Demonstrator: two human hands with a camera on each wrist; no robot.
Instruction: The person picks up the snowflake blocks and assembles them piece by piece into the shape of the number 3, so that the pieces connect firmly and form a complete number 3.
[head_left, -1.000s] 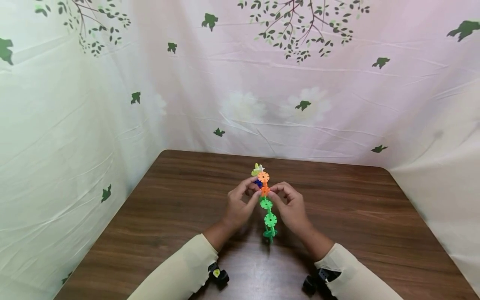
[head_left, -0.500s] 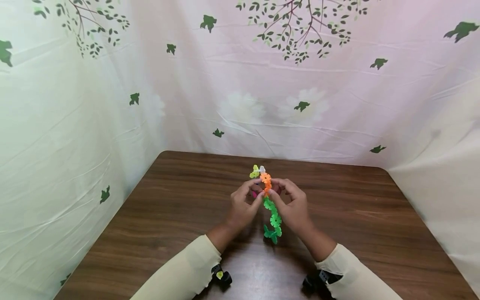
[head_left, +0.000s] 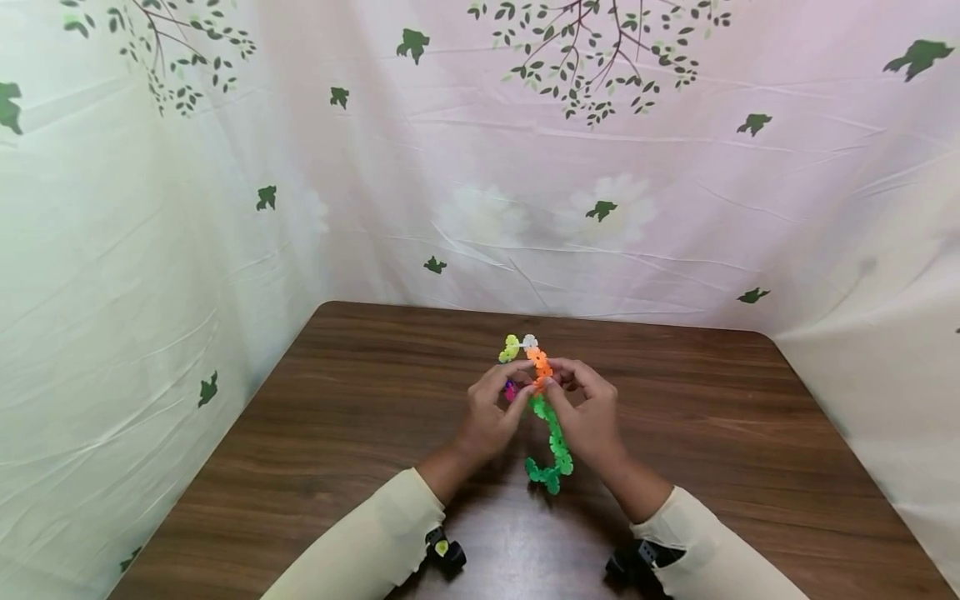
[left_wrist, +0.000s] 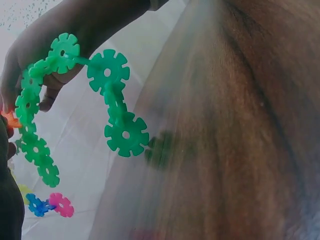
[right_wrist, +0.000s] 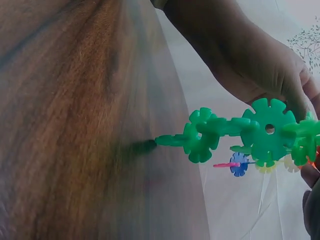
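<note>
A long chain of flower-shaped interlocking discs hangs between the two hands. Its orange discs [head_left: 540, 367] are pinched by the left hand [head_left: 491, 412] from one side and the right hand [head_left: 592, 412] from the other, thumbs and fingertips meeting there. Below them trail green discs [head_left: 558, 446], curling back leftward at the low end, close over the table in the left wrist view. Beyond the fingers run a white disc [head_left: 530, 342] and yellow discs [head_left: 510, 348]. A blue disc [left_wrist: 37, 205] and a pink disc [left_wrist: 61, 205] end that far part, partly hidden by the left fingers in the head view.
A brown wood-grain table [head_left: 337, 400] lies under the hands. Pale cloth [head_left: 480, 167] printed with leaves and branches surrounds it at the back and both sides. Black wrist cameras [head_left: 446, 554] sit at the cream sleeves [head_left: 360, 542].
Both hands have shifted slightly right, still holding the orange discs. The chain has turned: its green end swings right and curls, and the white and yellow discs have spread apart.
</note>
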